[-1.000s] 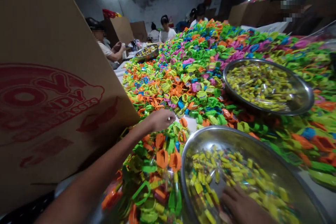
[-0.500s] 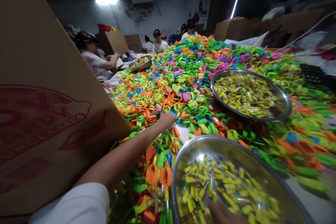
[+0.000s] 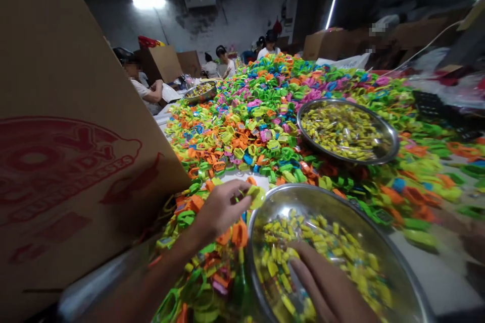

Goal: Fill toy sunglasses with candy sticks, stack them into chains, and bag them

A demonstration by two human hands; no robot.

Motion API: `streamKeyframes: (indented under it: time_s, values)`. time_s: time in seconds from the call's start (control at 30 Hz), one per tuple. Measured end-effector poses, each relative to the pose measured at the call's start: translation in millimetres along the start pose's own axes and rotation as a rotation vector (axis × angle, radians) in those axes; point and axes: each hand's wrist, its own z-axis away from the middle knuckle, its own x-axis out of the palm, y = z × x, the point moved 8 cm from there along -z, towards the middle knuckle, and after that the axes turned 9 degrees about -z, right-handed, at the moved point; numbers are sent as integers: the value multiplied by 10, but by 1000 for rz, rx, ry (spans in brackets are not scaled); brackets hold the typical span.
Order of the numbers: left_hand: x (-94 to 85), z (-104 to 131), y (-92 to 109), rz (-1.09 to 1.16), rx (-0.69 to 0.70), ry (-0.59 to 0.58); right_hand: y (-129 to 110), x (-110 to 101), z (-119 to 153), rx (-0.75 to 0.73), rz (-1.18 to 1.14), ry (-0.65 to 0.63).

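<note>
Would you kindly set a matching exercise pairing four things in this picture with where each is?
Things:
1. left hand
2. right hand
3. cardboard box
4. far bowl

Places:
a. inside the near bowl, on the yellow pieces
b. out in the coloured pile
c. holding a yellow-green piece by the near bowl's rim
d. along the left edge of the view

Pairs: 1-c, 2-a, 3-d, 4-b

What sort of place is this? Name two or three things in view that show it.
Probably a toy packing workshop: a table heaped with coloured plastic pieces, metal bowls of small yellow packets, printed cartons, and seated workers.
</note>
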Motion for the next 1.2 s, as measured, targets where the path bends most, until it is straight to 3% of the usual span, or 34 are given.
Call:
streamKeyframes:
  time_s: [0.13,0.3,0.47,0.73,0.93,1.07,1.2]
  values:
    - [94,682,224,62,3,148,-328,40,-182,76,-39,62]
    - [86,1087,427,-24,71,298,-526,177,-208,36,-86,-80]
    - [1,1265,572,-168,171,398,-580,285,-160,-20,-31,-156]
    - [21,1437,526,-315,240,346,-569,370,-160,78,61,-226]
    - [51,1563,566,-481,349,330,-557,374,-184,25,37,-232]
    - [48,1610,588,-436,299,338,-590,369,-186,-95,47,-207]
    - [78,1691,582,-418,244,327,-558,443,-161,-96,56,-255]
